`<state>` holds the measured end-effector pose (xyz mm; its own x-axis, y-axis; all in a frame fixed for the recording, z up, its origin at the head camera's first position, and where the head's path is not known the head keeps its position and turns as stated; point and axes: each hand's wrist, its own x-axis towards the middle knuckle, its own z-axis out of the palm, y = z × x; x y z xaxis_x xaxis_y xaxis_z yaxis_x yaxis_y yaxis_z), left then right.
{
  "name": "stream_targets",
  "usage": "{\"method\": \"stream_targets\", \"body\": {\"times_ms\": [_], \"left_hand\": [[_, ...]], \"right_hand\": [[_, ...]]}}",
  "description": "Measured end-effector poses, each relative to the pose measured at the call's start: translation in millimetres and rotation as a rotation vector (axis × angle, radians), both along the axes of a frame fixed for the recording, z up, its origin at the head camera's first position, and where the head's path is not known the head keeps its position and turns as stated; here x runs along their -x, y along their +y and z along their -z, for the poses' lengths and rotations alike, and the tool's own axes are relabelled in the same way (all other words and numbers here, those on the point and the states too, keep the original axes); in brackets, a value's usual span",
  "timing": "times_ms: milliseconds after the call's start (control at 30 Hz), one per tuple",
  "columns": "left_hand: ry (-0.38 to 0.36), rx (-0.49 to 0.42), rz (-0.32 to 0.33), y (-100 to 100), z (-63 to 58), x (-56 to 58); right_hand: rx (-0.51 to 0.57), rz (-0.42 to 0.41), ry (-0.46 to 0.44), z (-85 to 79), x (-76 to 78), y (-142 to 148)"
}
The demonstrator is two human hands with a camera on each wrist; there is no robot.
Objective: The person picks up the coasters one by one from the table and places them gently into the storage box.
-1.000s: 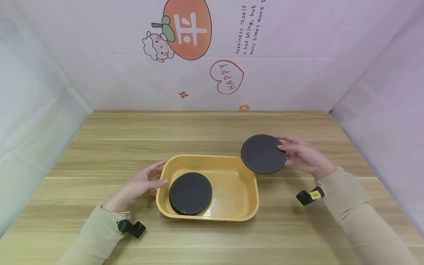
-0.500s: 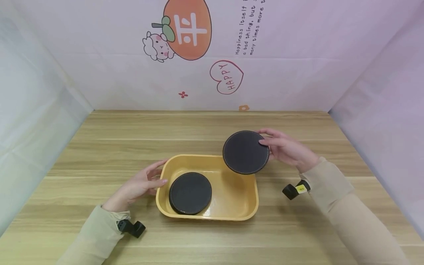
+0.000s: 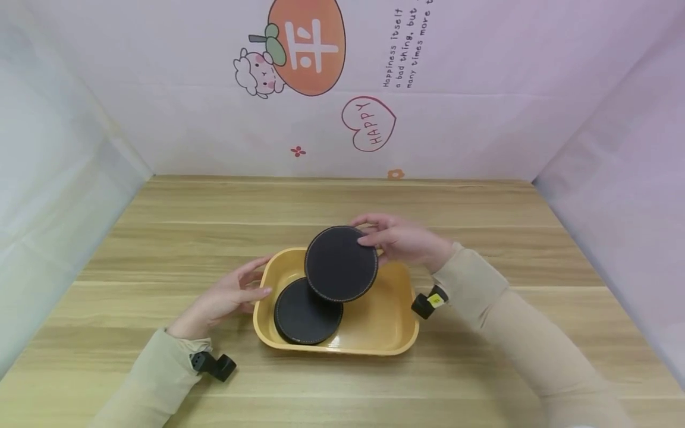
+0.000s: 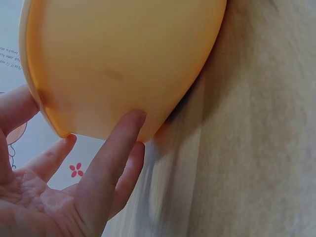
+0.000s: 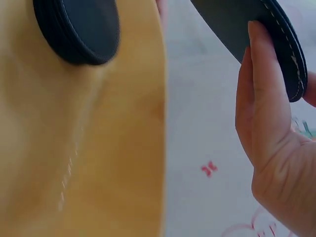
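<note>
My right hand [image 3: 404, 238] pinches a round black coaster [image 3: 341, 263] with stitched edging by its right side, thumb on the upper face and fingers beneath. It hangs tilted above a yellow plastic bin [image 3: 374, 321]. Inside the bin's left part lies a stack of like black coasters [image 3: 304, 321], partly hidden by the held one; layered edges of the stack [image 5: 79, 39] show in the right wrist view. My left hand [image 3: 227, 300] holds the bin's left end, thumb over the rim. In the left wrist view its fingers [image 4: 111, 158] lie against the outer wall [image 4: 118, 64].
The bin stands on a wood-grain table [image 3: 203, 208]. A white printed cloth [image 3: 455, 119] hangs behind, with plain white sheets at both sides. A black camera [image 3: 428, 302] sits on the right wrist and another camera [image 3: 214, 364] on the left.
My right hand has carried the coaster leftward, from beyond the bin's right back corner to above the stack, which it now overlaps. The left hand and the bin have stayed in place.
</note>
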<state>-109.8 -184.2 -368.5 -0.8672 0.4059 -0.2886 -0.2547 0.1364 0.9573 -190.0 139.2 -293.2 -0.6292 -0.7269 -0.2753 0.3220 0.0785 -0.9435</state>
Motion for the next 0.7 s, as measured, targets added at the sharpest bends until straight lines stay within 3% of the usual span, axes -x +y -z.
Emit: {"method": "stream_targets", "body": {"times_ms": [133,300,700], "left_hand": [[-0.002,0.007,-0.002,-0.6,0.4,0.8],[-0.008,-0.004,0.001,-1.0,1.5,1.3],[-0.008,0.004,0.004,-1.3,2.4,2.6]], "right_hand": [[-0.049,-0.053,0.018,8.9,-3.0,-21.8],[-0.083,-0.092,-0.026,21.4,-9.4,-42.4],[-0.225,-0.144,0.023,45.7,-14.3,-59.5]]}}
